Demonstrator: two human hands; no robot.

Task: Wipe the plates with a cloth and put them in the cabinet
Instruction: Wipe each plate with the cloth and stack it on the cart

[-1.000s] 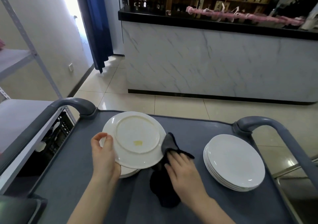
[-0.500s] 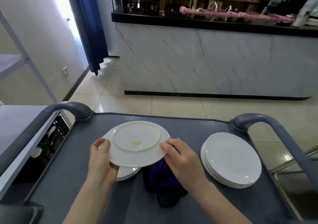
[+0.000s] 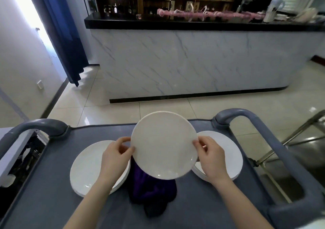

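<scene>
A white plate is lifted above the grey cart top, its face turned toward me. My left hand pinches its left rim and my right hand pinches its right rim. Under the plate a dark purple cloth lies bunched on the cart, with no hand on it. A stack of white plates rests on the cart at the left, partly behind my left hand. Another white plate stack sits at the right, partly behind my right hand.
Grey cart handles rise at the left and right. A metal rack shelf stands to the left of the cart. Beyond the tiled floor is a marble-fronted bar counter. A blue curtain hangs at the doorway.
My right hand let go of the cloth and took the plate's right rim. Both hands turned the plate over and raised it; its face now shows instead of its stained underside.
</scene>
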